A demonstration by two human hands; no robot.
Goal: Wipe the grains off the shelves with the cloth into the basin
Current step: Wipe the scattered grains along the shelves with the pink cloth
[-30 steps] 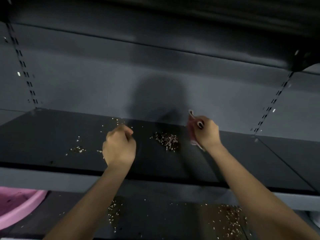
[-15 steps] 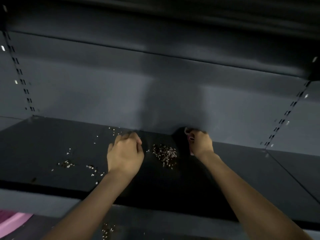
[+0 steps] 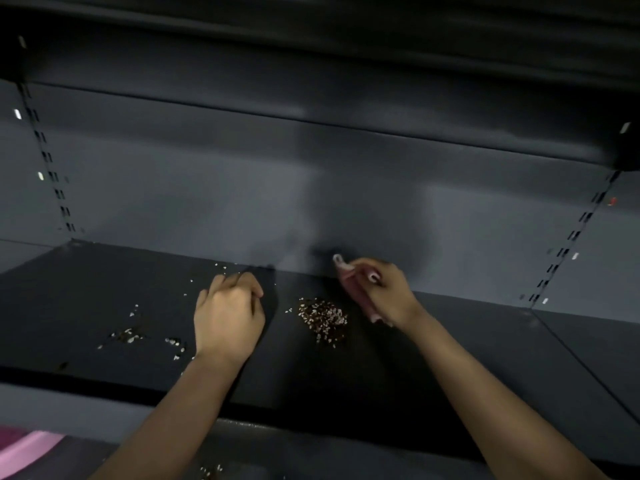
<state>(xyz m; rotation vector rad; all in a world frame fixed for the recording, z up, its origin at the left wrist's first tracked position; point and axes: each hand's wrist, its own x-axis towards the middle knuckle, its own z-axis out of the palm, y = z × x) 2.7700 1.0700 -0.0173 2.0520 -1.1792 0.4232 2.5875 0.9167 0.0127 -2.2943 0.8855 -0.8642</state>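
A pile of brown and white grains (image 3: 323,320) lies on the dark shelf (image 3: 467,341) between my two hands. Loose grains (image 3: 128,336) are scattered to the left, and a few more lie near the back wall. My right hand (image 3: 388,292) grips a bunched pink cloth (image 3: 353,287) just right of the pile, close to the back wall. My left hand (image 3: 228,317) rests as a fist on the shelf left of the pile; whether it holds anything is hidden. The pink basin (image 3: 27,452) shows only its rim at the lower left, below the shelf.
A lower shelf (image 3: 277,459) under the front edge carries a few grains (image 3: 209,471). Slotted uprights (image 3: 52,168) run up the grey back wall on both sides. An upper shelf (image 3: 311,36) hangs overhead. A seam splits the shelf at the right.
My view has tilted up a little, so the basin and lower shelf have slid down. My right hand with the cloth dipped toward the back corner, then lifted slightly. The pile has not moved.
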